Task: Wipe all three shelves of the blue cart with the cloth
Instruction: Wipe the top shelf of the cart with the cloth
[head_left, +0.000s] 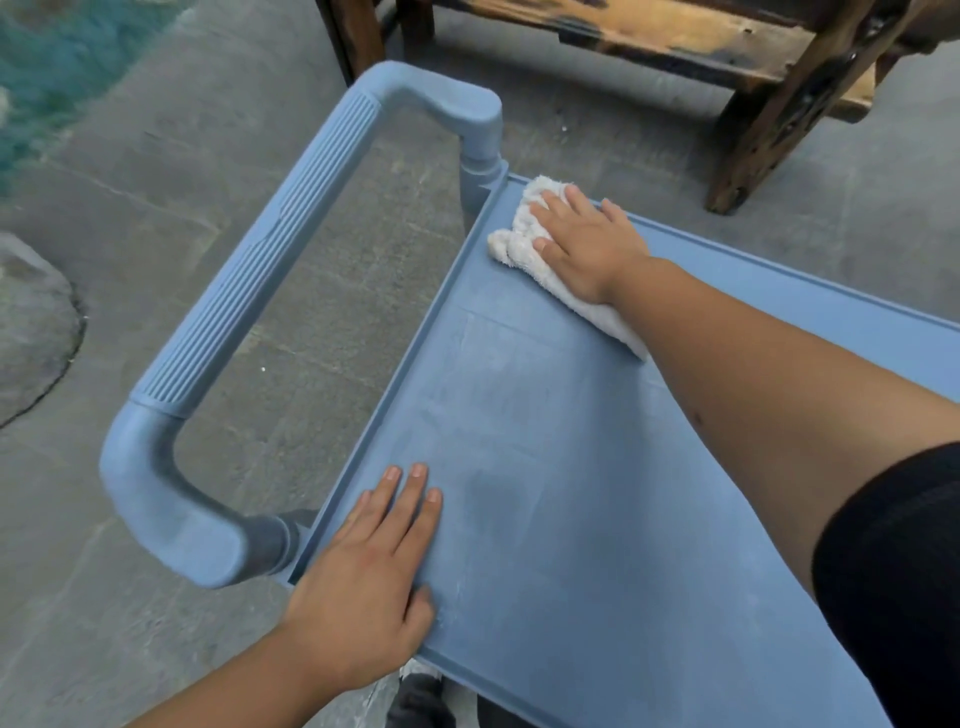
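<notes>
The right hand lies flat on the cloth, fingers straight and slightly spread, pressing it onto the top shelf of the cart. The cloth is white and bunched; part of it pokes out beyond the fingertips toward the shelf's far corner, and a strip trails back under the wrist and forearm. Just past the fingertips stands the post where the handle joins the cart.

The left hand rests palm down on the bare shelf at its near corner, well apart from the right hand and the cloth. Its fingers are straight and close together, holding nothing, and its outer edge lies along the shelf's raised rim. Just to its left the handle's lower bend meets the cart.

Beyond the right hand, on the stone floor, stands a wooden bench. The shelf surface between the hands shows pale dusty streaks.
</notes>
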